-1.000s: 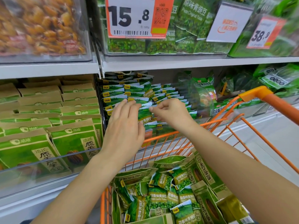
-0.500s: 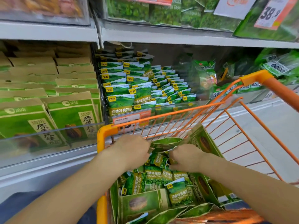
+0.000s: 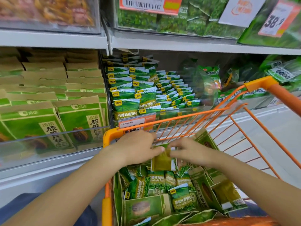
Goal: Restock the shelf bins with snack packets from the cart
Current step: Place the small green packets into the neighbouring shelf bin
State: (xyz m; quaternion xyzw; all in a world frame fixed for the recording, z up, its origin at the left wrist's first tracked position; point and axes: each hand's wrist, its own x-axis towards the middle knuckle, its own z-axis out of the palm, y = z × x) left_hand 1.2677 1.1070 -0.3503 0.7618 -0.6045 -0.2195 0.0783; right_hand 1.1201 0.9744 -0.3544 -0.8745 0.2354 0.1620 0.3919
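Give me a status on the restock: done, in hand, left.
Done: the clear-fronted shelf bin already holds rows of small green pea packets. In hand: left hand and right hand both pinch a small olive-green packet above the orange wire cart. Left: many loose green packets in the cart.

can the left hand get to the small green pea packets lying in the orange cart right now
Probably yes. The left hand is already over the orange wire cart, pinching one small green packet, and the loose green pea packets lie uncovered just below.

Both forearms reach forward, hands close together; the left hand [image 3: 138, 148] and right hand [image 3: 189, 151] have fingers curled, pinching.
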